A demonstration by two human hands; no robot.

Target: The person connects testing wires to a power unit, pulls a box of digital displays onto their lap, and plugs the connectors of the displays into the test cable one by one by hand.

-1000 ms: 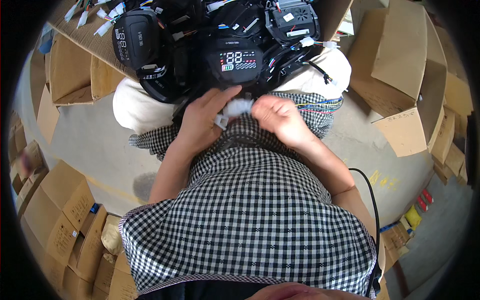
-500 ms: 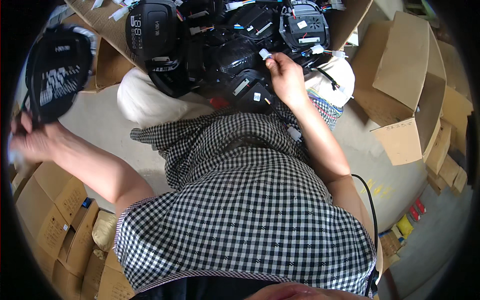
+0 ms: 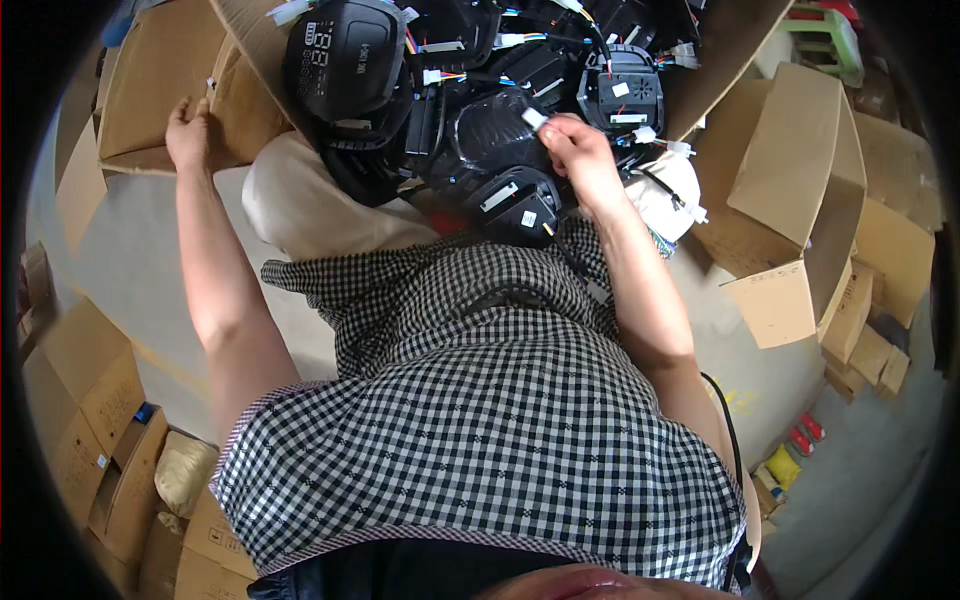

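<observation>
My left hand reaches over an open cardboard box at the upper left, thumb and fingers apart. Nothing shows in it; a tiny white piece appears just beyond the fingertips. My right hand pinches a white plastic connector between thumb and fingers, above a pile of black display units. Below that connector, a black unit rests face down near my lap, with a white label on its back. A display unit with a printed front lies face up on the pile's left.
A large carton in front of me holds the pile, with coloured wires and white plugs among the units. Another open carton stands at the right. More cartons and a tan bag sit at the lower left.
My left hand has swung forward from the far left to the upper-left box, and the display unit it held is gone from it. My right hand still pinches a white connector.
</observation>
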